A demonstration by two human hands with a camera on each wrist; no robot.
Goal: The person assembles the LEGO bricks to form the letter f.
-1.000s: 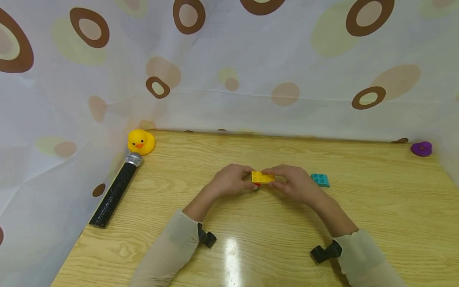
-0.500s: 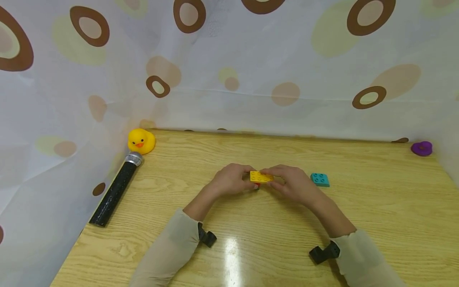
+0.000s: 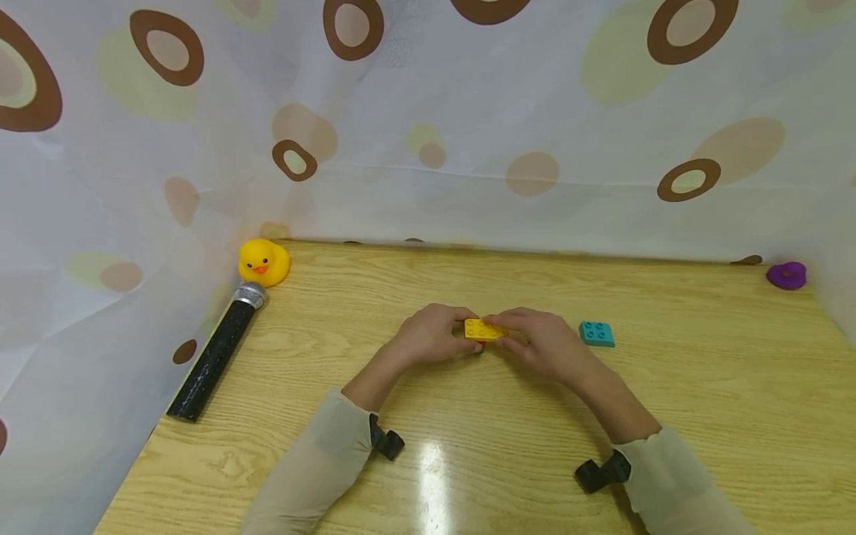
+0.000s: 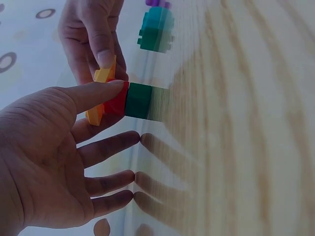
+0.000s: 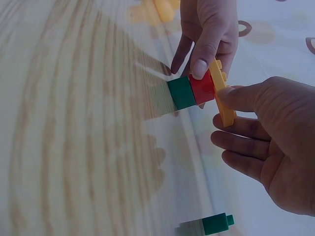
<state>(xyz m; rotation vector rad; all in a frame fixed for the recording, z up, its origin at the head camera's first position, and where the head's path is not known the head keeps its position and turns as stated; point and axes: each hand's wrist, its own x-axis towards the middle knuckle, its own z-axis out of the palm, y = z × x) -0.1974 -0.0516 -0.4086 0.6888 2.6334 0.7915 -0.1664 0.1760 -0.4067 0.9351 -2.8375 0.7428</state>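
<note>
A green brick (image 5: pixel 181 93) stands on the table with a red brick (image 5: pixel 201 87) stacked on it. My left hand (image 3: pixel 431 336) pinches the red brick between thumb and fingers, its other fingertips down at the tabletop in the left wrist view. Over the red brick lies a flat yellow brick (image 3: pixel 484 329), studs up, overhanging toward the right. My right hand (image 3: pixel 550 343) pinches the right end of this yellow piece, thumb on the near side. From above, the yellow brick hides most of the stack. To the right of my right hand sits a teal brick (image 3: pixel 597 334).
At the left wall a yellow rubber duck (image 3: pixel 264 263) sits behind a black microphone (image 3: pixel 217 357). A purple ring-like object (image 3: pixel 787 276) lies in the far right corner. Patterned white sheeting (image 3: pixel 428 200) borders the wooden table (image 3: pixel 702 357) at the back and sides.
My right hand and the yellow brick have shifted slightly left over the red brick. The left hand has stayed almost still.
</note>
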